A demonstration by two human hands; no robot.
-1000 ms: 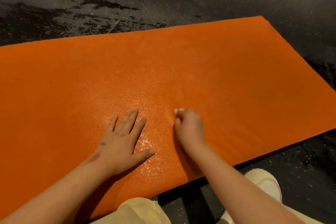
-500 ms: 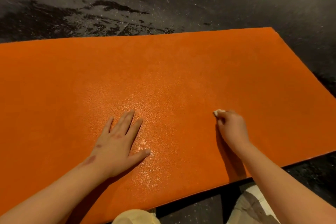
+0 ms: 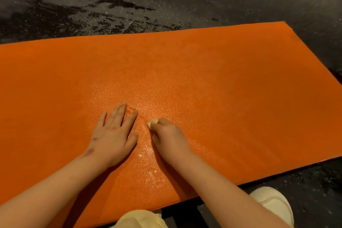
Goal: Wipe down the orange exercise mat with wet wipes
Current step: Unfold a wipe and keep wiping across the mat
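Laid flat across the middle of the view: a thin orange exercise mat [image 3: 222, 79] of pebbled foam. Runs lengthwise from 9 o'clock to 3 o'clock, the right end tipped slightly toward 2 o'clock and showing its square corner; cut off by the frame at the left end. Glistens wet, with pale specks, in a patch around and below the hands; matt and dry-looking elsewhere.

Pressed palm-down on the mat just left of centre, the left hand [image 3: 112, 135], fingers straight and pointing to 12 o'clock, grasping nothing. Just beside it at 3 o'clock, the right hand [image 3: 169, 139], curled tight round a small wadded white wet wipe [image 3: 152, 123] that peeks out at the knuckles and touches the mat.

Underneath, a dark speckled floor [image 3: 203, 2] with blotchy wet-looking patches at 11 o'clock. At 5 o'clock, a cream shoe [image 3: 273, 203]; at 6 o'clock, a pale yellow trouser knee [image 3: 140, 218].
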